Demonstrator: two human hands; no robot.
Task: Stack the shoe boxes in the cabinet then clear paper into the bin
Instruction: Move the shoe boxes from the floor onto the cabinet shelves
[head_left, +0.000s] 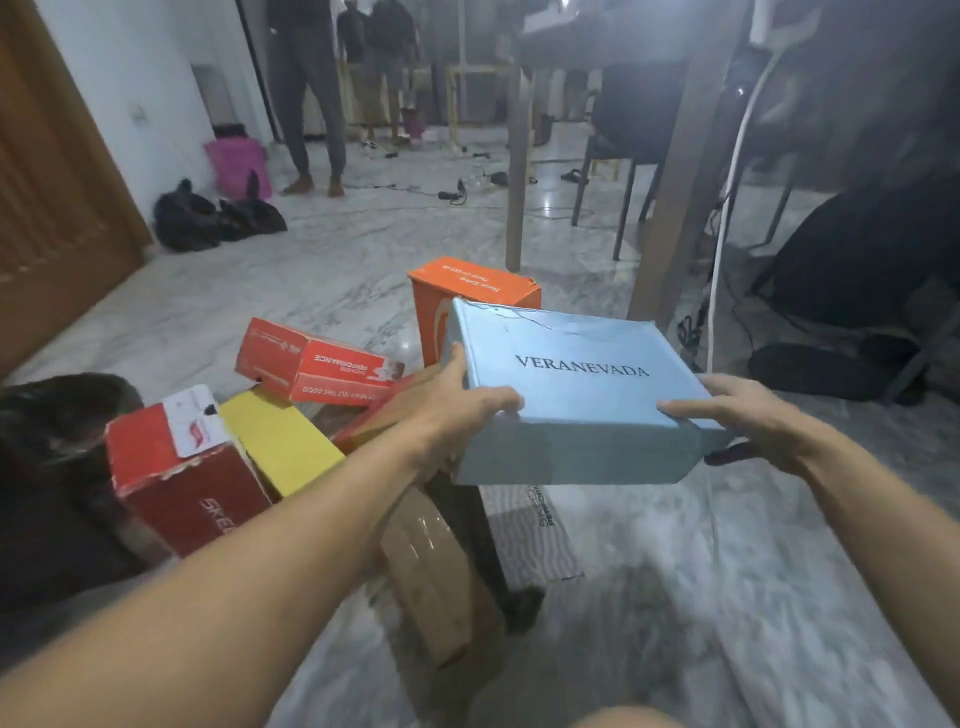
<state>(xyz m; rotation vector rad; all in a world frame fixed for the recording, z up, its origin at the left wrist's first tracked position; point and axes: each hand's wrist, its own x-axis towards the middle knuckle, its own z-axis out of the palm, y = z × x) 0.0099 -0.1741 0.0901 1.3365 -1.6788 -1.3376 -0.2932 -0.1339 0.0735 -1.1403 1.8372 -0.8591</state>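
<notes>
I hold a light blue shoe box (576, 395) marked VERANEVADA in the air above the marble floor. My left hand (462, 410) grips its left end, thumb on the lid. My right hand (748, 415) grips its right end. Below and to the left lies a heap of shoe boxes: an orange box (467, 291) standing upright, a red box (311, 364) lying tilted on the heap, a red box (176, 467) at the near left, a yellow box (280, 441) and a brown taped carton (436, 566). No cabinet, paper or bin is in view.
A wooden door (52, 208) is at the left. Table legs (519, 171) and dark chairs (628, 130) stand behind the heap. Black bags (208, 218) and a pink bag (239, 166) lie by the wall. People stand at the back. Cables run over the floor.
</notes>
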